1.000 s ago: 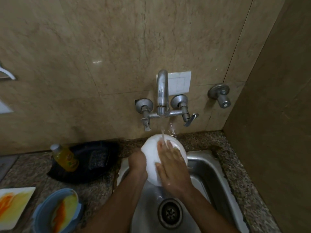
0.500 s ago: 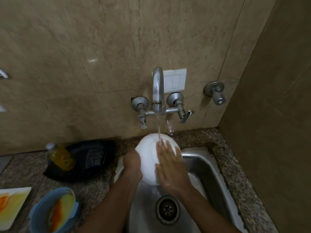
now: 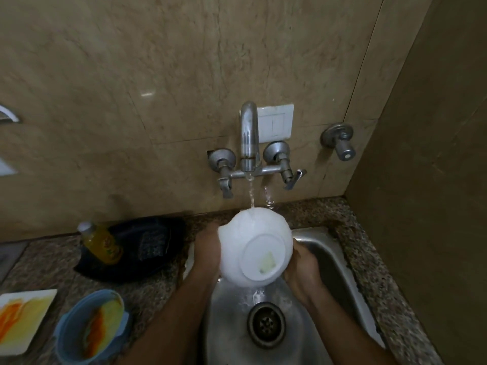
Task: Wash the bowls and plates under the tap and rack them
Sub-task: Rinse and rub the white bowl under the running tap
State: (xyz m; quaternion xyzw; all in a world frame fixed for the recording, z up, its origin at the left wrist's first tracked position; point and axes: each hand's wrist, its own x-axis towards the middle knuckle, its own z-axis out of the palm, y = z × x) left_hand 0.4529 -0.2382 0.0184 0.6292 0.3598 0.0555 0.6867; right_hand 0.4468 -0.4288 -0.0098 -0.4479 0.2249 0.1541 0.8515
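A white bowl is held over the steel sink with its base turned toward me. Water from the tap runs onto its upper edge. My left hand grips the bowl's left side and my right hand grips its right side, fingers partly hidden behind it. At the lower left stand a blue bowl and a white square plate, both smeared with orange and yellow sauce.
A yellow bottle leans on a black pan or bag on the speckled counter left of the sink. The drain lies below the bowl. A side wall closes the right; a spare valve sticks out there.
My right hand has left the bowl's outer face, where it was rubbing, and now grips its right side. The bowl has turned so its base faces me.
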